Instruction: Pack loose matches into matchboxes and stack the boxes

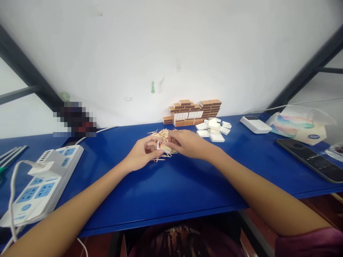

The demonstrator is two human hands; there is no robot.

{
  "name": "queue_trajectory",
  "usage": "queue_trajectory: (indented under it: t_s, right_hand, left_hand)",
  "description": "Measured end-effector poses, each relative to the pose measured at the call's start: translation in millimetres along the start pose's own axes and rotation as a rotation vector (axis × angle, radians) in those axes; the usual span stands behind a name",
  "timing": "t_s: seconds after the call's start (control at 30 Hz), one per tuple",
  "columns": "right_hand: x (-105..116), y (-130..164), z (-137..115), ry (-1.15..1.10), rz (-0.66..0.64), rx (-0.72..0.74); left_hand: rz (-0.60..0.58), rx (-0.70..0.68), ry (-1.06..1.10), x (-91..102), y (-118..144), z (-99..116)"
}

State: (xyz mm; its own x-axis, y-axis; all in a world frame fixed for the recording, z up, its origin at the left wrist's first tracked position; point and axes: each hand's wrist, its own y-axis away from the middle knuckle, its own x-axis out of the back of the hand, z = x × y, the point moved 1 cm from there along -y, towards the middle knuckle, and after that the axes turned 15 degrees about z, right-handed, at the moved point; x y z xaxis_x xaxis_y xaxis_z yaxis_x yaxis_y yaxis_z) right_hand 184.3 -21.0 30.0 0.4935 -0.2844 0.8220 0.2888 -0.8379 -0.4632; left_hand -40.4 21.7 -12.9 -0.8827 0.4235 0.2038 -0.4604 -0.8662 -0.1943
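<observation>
Left hand (140, 154) sits curled at center, fingers closed round a small white matchbox tray (158, 145) w/ matchsticks poking out. At its 1 o'clock, we see the matchstick pile (162, 135) on the blue table (174, 185). Right hand (187, 143) meets the left, fingertips pinched at the tray's matches. At 12 o'clock, brown matchbox stack (193, 112) vs. the wall; white trays (214, 129) at 2 o'clock. Power strip (45, 182) lies far at 9 o'clock.

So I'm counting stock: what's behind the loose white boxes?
Behind the white boxes, stacked brown matchboxes stand against the wall. Whatever lies behind that stack is hidden.
</observation>
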Motion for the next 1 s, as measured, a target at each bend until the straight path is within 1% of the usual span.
queue_trajectory:
  t_s: [0.2,0.33,0.53,0.73,1.0]
  right_hand:
    - [2.4,-0.1,-3.6,-0.01,-0.006,-0.009]
    - [1.7,-0.1,-3.3,-0.04,0.005,0.015]
    - [1.4,0.9,-3.4,-0.058,0.012,0.034]
    - [2.6,0.6,-6.9,-0.072,0.023,0.021]
    - [2.9,1.9,-5.0,-0.087,0.042,0.032]
  left_hand:
    - [0.005,0.005,-0.016,-0.4,0.5,2.3]
    - [0.006,0.002,-0.029,0.0,-0.1,0.9]
    - [-0.002,-0.003,-0.012,-0.2,0.6,1.0]
    - [-0.008,-0.005,0.004,-0.2,0.6,2.0]
    - [-0.001,0.006,0.038,-0.2,1.0,3.0]
